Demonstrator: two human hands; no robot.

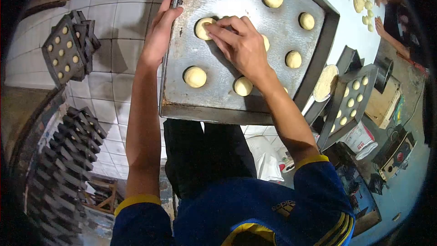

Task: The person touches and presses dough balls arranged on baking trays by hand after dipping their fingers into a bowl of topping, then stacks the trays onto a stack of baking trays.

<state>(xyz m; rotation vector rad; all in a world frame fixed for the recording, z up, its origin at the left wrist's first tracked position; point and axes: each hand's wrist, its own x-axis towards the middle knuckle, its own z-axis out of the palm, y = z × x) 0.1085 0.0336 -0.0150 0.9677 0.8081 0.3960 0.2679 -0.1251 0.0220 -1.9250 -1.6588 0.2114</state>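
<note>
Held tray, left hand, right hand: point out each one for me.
Held tray (195, 54): head view, bare metal floor.
Left hand (158, 35): head view, middle of the hand.
Right hand (246, 48): head view, back of the hand.

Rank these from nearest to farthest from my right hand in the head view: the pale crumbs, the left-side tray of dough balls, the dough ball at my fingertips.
Right hand:
1. Dough ball: touched, on the big tray.
2. Pale crumbs: right of that tray.
3. Left-side tray: beyond the left hand.
</note>
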